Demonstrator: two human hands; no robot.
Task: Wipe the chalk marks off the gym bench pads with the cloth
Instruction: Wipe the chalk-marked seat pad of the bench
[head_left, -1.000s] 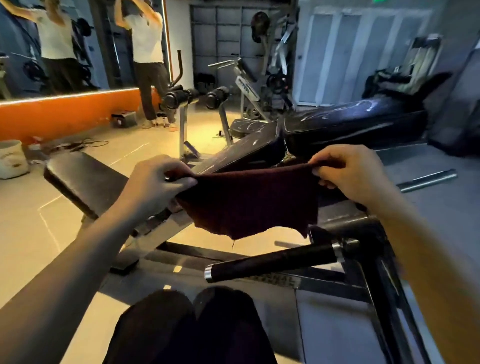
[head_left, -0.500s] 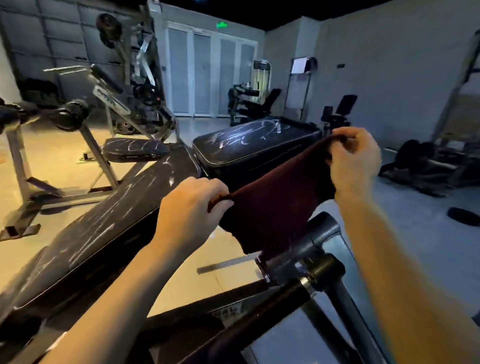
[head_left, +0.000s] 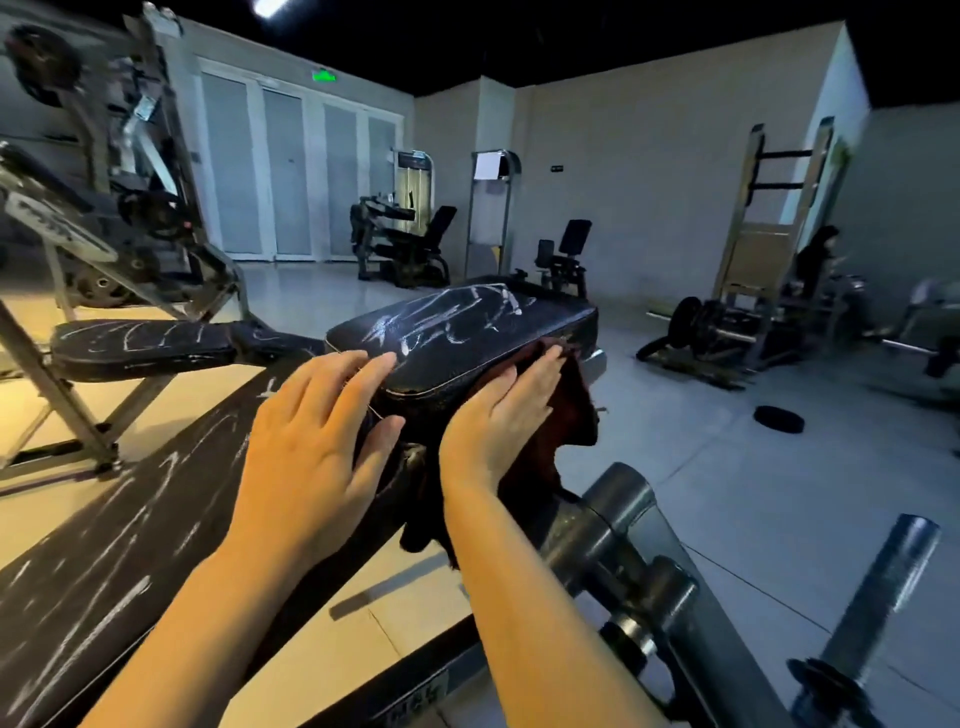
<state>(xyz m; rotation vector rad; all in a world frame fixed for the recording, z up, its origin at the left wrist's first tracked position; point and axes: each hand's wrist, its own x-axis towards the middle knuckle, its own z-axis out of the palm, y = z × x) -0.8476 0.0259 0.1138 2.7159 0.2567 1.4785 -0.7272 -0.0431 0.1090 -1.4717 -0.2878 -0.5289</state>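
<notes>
A black seat pad (head_left: 467, 332) streaked with white chalk sits ahead of me. A long inclined black back pad (head_left: 119, 530), also chalk-marked, runs down to the lower left. A dark maroon cloth (head_left: 566, 415) drapes over the seat pad's near right corner and side. With straight fingers, my right hand (head_left: 498, 421) presses the cloth flat against that side. On the seat pad's near left edge rests my left hand (head_left: 317, 447), fingers spread. A smaller chalked pad (head_left: 140, 343) stands on a frame at the left.
Steel bars and a weight post (head_left: 872, 592) of the bench frame jut out at the lower right. A plate-loaded machine (head_left: 104, 197) stands at the left. Other gym machines (head_left: 405, 244), a rack (head_left: 769, 244) and a loose weight plate (head_left: 778, 419) stand on the grey floor.
Both hands have let go of the stretched cloth's corners. The cloth now lies over the seat pad's corner under my flat right hand, and my left hand has moved onto the pad.
</notes>
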